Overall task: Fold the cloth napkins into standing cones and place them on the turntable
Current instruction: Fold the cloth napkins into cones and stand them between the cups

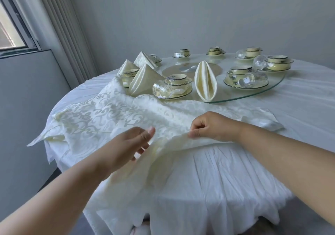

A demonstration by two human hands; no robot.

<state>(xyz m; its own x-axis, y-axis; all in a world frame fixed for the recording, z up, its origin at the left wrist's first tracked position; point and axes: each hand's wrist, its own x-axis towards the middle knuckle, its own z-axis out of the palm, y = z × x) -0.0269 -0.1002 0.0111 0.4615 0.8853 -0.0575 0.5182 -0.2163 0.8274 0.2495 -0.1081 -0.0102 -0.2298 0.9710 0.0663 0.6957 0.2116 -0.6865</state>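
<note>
A cream damask napkin (116, 115) lies spread across the near side of the round table, its front edge lifted. My right hand (212, 125) pinches that edge with curled fingers. My left hand (130, 144) holds the same edge further left, thumb on top and fingers beneath the cloth. Three folded cone napkins (143, 80) stand at the left of the glass turntable (272, 87). An upright leaf-shaped folded napkin (205, 82) stands on the turntable's near rim.
Several place settings of bowls on plates (174, 87) with clear glasses (247, 82) ring the turntable. A white tablecloth (235, 171) drapes over the table edge. More flat napkins (261, 123) lie to the right. A window and curtain stand at the left.
</note>
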